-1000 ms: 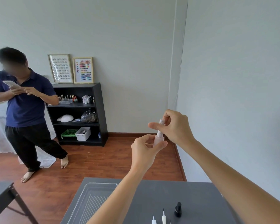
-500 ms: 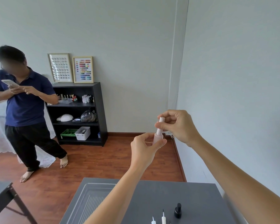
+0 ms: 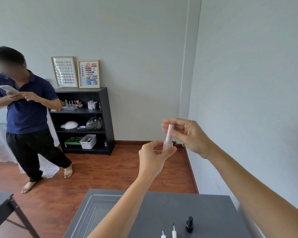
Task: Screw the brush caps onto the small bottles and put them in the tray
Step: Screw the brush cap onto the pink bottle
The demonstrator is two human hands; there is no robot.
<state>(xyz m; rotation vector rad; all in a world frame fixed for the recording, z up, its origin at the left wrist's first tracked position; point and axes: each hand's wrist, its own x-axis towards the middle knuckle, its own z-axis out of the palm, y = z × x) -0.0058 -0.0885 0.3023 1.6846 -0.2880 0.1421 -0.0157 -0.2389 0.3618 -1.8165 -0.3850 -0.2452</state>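
Both hands are working up at chest height, well above the table: the left hand point(image 3: 151, 158) is pinching the small pale-pink bottle point(image 3: 167, 146) between thumb and fingertips, upright w/ a slight tilt, while the right hand point(image 3: 189, 136) is closing its thumb and fingers point(image 3: 165, 125) on the ribbed brush cap point(image 3: 169, 133) sitting on the bottle's neck at 12 o'clock of it. Judging from this, the step in hand is the screwing-on; can't tell how far the thread is seated, since the joint is too small to read. Next move prob. calls for twisting the cap w/ the right fingers while the left is keeping the bottle from turning, then carrying it down toward 7 o'clock into the clear tray point(image 3: 95, 200), which is lying on the left part of the grey table point(image 3: 205, 208), apparently holding nothing in the part showing. Near the frame's bottom edge, approx. 6 o'clock from the hands, a black capped bottle point(image 3: 189, 224) is standing upright, and just beside it at its 9 o'clock two white brush caps point(image 3: 174, 233) are poking up, bristles upward, only partly in view. Room-wise: open air all round the hands; the wall is running close at 3 o'clock, the table's right edge near it. The left forearm is crossing over the tray's right rim, so the descent needs minding there. A person w/ a phone is standing well apart at 9 o'clock, beside a black shelf unit point(image 3: 86, 121).
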